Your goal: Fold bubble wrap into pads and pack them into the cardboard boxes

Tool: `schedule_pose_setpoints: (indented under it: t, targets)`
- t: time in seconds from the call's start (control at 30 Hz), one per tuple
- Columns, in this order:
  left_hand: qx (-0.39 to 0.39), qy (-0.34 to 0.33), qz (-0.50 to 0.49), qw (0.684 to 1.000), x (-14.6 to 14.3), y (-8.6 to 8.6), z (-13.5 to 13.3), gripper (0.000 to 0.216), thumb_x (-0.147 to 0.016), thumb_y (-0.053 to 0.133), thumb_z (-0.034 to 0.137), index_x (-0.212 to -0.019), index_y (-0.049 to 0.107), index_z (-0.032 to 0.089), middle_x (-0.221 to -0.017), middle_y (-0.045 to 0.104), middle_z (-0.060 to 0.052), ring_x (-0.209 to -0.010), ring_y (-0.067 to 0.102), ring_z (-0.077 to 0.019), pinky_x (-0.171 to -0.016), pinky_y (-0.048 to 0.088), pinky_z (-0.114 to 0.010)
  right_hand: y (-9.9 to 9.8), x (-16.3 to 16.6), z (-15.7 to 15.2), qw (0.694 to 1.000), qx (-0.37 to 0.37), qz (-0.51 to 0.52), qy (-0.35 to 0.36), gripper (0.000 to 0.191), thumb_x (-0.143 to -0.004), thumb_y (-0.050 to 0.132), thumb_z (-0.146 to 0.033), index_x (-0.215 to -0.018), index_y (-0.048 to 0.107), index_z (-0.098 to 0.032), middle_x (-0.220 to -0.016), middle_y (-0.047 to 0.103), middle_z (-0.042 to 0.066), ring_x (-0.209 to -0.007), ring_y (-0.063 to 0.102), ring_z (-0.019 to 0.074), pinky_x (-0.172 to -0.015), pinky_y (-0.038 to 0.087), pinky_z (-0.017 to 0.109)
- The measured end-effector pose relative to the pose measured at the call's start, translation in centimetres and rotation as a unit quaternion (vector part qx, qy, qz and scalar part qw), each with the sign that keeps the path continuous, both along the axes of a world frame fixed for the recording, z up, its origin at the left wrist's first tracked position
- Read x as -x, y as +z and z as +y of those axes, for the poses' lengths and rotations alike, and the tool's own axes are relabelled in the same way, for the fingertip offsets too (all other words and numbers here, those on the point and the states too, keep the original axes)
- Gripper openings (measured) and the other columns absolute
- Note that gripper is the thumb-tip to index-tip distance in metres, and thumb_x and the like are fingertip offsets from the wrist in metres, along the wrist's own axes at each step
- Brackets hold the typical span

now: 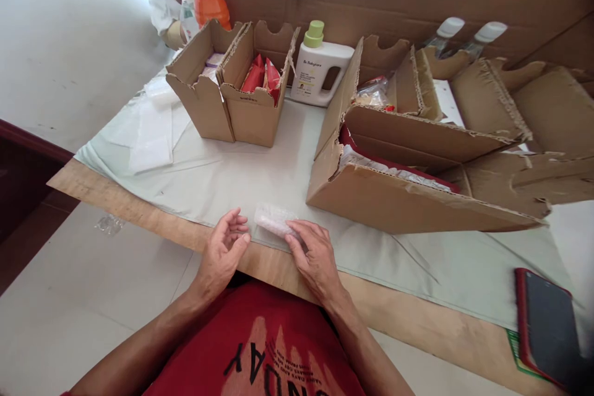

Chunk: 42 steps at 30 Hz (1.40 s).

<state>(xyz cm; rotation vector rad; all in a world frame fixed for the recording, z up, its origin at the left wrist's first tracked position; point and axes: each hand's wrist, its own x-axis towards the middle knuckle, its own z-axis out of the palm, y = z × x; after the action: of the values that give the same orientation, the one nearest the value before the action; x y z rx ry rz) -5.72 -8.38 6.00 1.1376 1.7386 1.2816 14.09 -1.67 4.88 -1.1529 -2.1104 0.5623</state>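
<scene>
A small clear plastic packet [273, 219] lies on the pale green sheet [241, 179] near the table's front edge. My right hand [314, 257] rests flat with its fingertips pressing on the packet's right end, fingers stretched out. My left hand [221, 252] hovers just left of the packet, fingers loosely curled and apart, holding nothing. Both forearms come up from my red shirt at the bottom.
Two small cardboard boxes [232, 83] stand at the back left, one with red packets [262, 76]. A white detergent bottle [318, 68] stands beside them. Large torn cardboard boxes [417, 154] fill the right. A phone in a red case [547, 325] lies far right. A person stands at the back left.
</scene>
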Motion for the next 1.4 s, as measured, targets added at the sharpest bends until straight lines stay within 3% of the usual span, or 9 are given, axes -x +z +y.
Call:
schedule_pose_setpoints:
  t: [0.13, 0.27, 0.4, 0.53, 0.73, 0.9, 1.1, 1.2, 1.4]
  targets:
    - [0.06, -0.007, -0.148, 0.987, -0.4, 0.8, -0.2, 0.068, -0.086, 0.069, 0.039, -0.144, 0.044, 0.015, -0.135, 0.061, -0.017, -0.118, 0.065, -0.0243, -0.1, 0.055, -0.041, 1.1, -0.2, -1.2, 0.995, 0.085, 0.056, -0.013, 0.022, -0.099, 0.054, -0.03, -0.111, 0.071, -0.024, -0.106, 0.075, 0.007, -0.102, 0.067, 0.024, -0.091, 0.051, 0.04]
    - [0.122, -0.064, -0.277, 0.951, -1.0, 1.4, 0.8, 0.08, -0.078, 0.076, 0.039, -0.146, 0.044, 0.012, -0.114, 0.07, -0.012, -0.102, 0.068, -0.0217, -0.093, 0.056, -0.036, 1.8, -0.5, -2.2, 0.988, 0.131, 0.076, 0.024, 0.017, -0.098, 0.055, -0.028, -0.102, 0.072, -0.026, -0.112, 0.073, 0.006, -0.11, 0.065, 0.0243, -0.099, 0.05, 0.041]
    - [0.113, -0.131, -0.256, 0.951, -1.7, 1.9, 1.0, 0.071, -0.083, 0.07, 0.035, -0.147, 0.046, 0.016, -0.098, 0.071, -0.005, -0.087, 0.067, -0.0164, -0.083, 0.056, -0.029, 2.1, -1.5, -2.5, 0.978, 0.186, 0.09, 0.012, 0.037, -0.092, 0.062, -0.029, -0.129, 0.063, -0.025, -0.137, 0.063, 0.011, -0.124, 0.061, 0.0267, -0.101, 0.052, 0.042]
    - [0.09, -0.229, -0.144, 0.959, -2.1, 2.5, 1.1, 0.057, -0.085, 0.064, 0.028, -0.141, 0.055, 0.02, -0.106, 0.073, -0.007, -0.092, 0.07, -0.0199, -0.086, 0.058, -0.033, 4.3, -3.4, -2.4, 0.965, 0.245, 0.062, 0.072, 0.022, -0.092, 0.061, -0.022, -0.113, 0.068, -0.024, -0.099, 0.074, 0.004, -0.09, 0.07, 0.0205, -0.081, 0.057, 0.032]
    - [-0.151, -0.286, 0.109, 0.94, -2.8, 6.9, 5.2, 0.054, -0.088, 0.064, 0.021, -0.141, 0.056, 0.029, -0.136, 0.064, -0.01, -0.125, 0.061, -0.0273, -0.104, 0.054, -0.044, 13.6, -11.3, 0.0, 0.999, -0.024, -0.009, 0.045, 0.018, -0.097, 0.06, -0.026, -0.111, 0.07, -0.032, -0.099, 0.07, 0.005, -0.085, 0.067, 0.0198, -0.07, 0.056, 0.031]
    - [-0.291, -0.26, 0.212, 0.896, -5.7, 10.0, 9.8, 0.049, -0.09, 0.062, 0.017, -0.138, 0.055, 0.026, -0.138, 0.058, -0.014, -0.128, 0.057, -0.0283, -0.106, 0.053, -0.05, 19.6, -15.1, 8.1, 0.935, -0.278, -0.19, -0.112, 0.019, -0.101, 0.057, -0.037, -0.107, 0.074, -0.03, -0.098, 0.069, 0.004, -0.081, 0.063, 0.018, -0.071, 0.047, 0.033]
    - [-0.309, -0.193, 0.236, 0.901, -8.1, 8.9, 10.8, 0.042, -0.091, 0.058, 0.01, -0.13, 0.058, 0.025, -0.133, 0.056, -0.014, -0.122, 0.06, -0.025, -0.1, 0.058, -0.044, 16.9, -12.2, 17.8, 0.897, -0.193, -0.397, 0.019, 0.034, -0.097, 0.053, -0.022, -0.065, 0.066, -0.021, -0.067, 0.063, 0.004, -0.056, 0.053, 0.0152, -0.057, 0.03, 0.032]
    - [-0.306, -0.187, 0.241, 0.902, -8.1, 8.6, 10.8, 0.041, -0.091, 0.058, 0.008, -0.127, 0.059, 0.026, -0.131, 0.058, -0.012, -0.12, 0.061, -0.0238, -0.098, 0.059, -0.042, 15.4, -10.8, 19.4, 0.917, -0.114, -0.373, 0.082, 0.036, -0.088, 0.064, -0.016, -0.053, 0.056, -0.021, -0.056, 0.058, 0.003, -0.051, 0.053, 0.0157, -0.058, 0.03, 0.032]
    - [-0.304, -0.174, 0.239, 0.906, -8.1, 8.6, 10.9, 0.04, -0.09, 0.058, 0.008, -0.125, 0.062, 0.029, -0.128, 0.06, -0.01, -0.113, 0.065, -0.024, -0.092, 0.062, -0.042, 16.2, -9.5, 20.2, 0.884, -0.012, -0.451, 0.124, 0.029, -0.074, 0.071, -0.005, -0.053, 0.063, -0.023, -0.05, 0.06, 0.0, -0.045, 0.049, 0.0158, -0.052, 0.029, 0.031]
